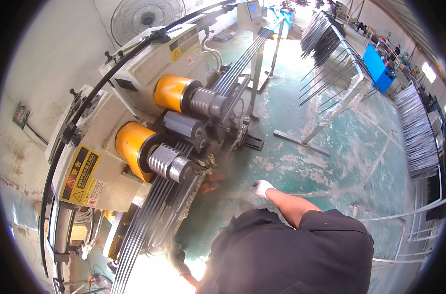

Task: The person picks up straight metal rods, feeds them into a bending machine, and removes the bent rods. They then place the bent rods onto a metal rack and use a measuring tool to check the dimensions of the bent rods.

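Observation:
My right hand (263, 188), in a white glove, hangs above the green floor to the right of the machine. Its fingers look curled in, and nothing shows in them. My left hand (180, 256) is low beside the machine, partly lost in shadow and strong glare, so its fingers cannot be made out. Near it, several long dark metal rods (143, 223) run side by side along the machine. They pass under a ribbed steel roller (170, 164) in front of a yellow cylinder (134, 147). Farther along are a second ribbed roller (208, 102) and a second yellow cylinder (176, 92).
The machine's pale housing (144, 63) stands along the left, with a black hose (85, 103) arching over it. A wall fan (147, 19) is behind. On the right, a metal rack (352, 63) holds hanging dark rods; another bundle of thin rods (419, 130) hangs farther right.

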Available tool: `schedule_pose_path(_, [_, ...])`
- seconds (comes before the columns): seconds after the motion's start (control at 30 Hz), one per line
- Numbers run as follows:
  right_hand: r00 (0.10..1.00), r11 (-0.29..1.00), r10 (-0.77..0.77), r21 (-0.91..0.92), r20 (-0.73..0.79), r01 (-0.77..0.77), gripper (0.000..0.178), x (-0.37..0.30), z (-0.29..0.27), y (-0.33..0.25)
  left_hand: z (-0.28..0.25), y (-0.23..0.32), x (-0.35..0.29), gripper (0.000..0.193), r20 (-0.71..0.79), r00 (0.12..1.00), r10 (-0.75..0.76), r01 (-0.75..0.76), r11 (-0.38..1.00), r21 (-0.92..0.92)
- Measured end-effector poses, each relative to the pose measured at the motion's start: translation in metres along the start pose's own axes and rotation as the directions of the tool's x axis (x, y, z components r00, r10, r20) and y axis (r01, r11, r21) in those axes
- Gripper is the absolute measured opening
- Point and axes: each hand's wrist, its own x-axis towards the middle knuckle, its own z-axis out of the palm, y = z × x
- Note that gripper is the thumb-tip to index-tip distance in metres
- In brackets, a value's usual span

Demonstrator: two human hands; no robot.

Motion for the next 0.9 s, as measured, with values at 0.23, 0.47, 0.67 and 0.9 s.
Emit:
schedule_pose_path(0.23, [0.997, 0.996, -0.069, -0.052, 0.041, 0.071, 0.047, 0.001, 0.005, 0.0, -0.078, 0.014, 0.039, 0.03, -0.039, 0.891, 0.452, -0.387, 0.803, 0.452])
schedule_pose_path(0.47, [1.0, 0.996, -0.022, 0.089, 0.001, 0.022, 0.043, -0.005, -0.032, -0.034, 0.023, 0.175, -0.065, 0.043, -0.213, 0.728, 0.652, -0.621, 0.758, 0.2])
schedule_pose_path(0.67, [0.956, 0.722, -0.22, 0.626, -0.194, 0.293, 0.037, 0.011, -0.072, -0.113, 0.136, 0.324, -0.164, 0.057, 0.006, 0.492, 0.871, -0.867, 0.489, 0.092])
schedule_pose_path(0.9, [0.819, 0.12, -0.356, 0.847, -0.45, 0.517, 0.033, -0.046, -0.125, -0.241, 0.301, 0.406, -0.247, 0.072, 0.137, 0.278, 0.951, -0.96, 0.281, 0.0])
